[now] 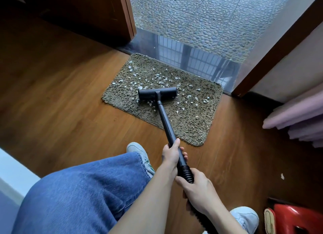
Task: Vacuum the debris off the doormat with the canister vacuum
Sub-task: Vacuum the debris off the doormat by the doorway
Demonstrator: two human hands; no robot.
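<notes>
A shaggy olive-brown doormat (188, 118) lies on the wooden floor before an open doorway. White debris flakes (157, 80) are scattered over its far and right parts. The black vacuum floor head (157, 93) rests on the mat near its middle, and its black wand (166, 122) slopes back toward me. My left hand (172, 155) grips the lower end of the wand. My right hand (197, 190) grips the ribbed black hose (185, 173) just behind it. The canister itself is out of view.
A dark door (97, 15) stands open at the left, with a glossy threshold (192, 59) and pebble paving beyond. Pink fabric (297, 115) hangs at the right. A red stool (297, 219) sits at the bottom right. One stray flake (282, 176) lies on the floor. My jeans leg and sneakers fill the foreground.
</notes>
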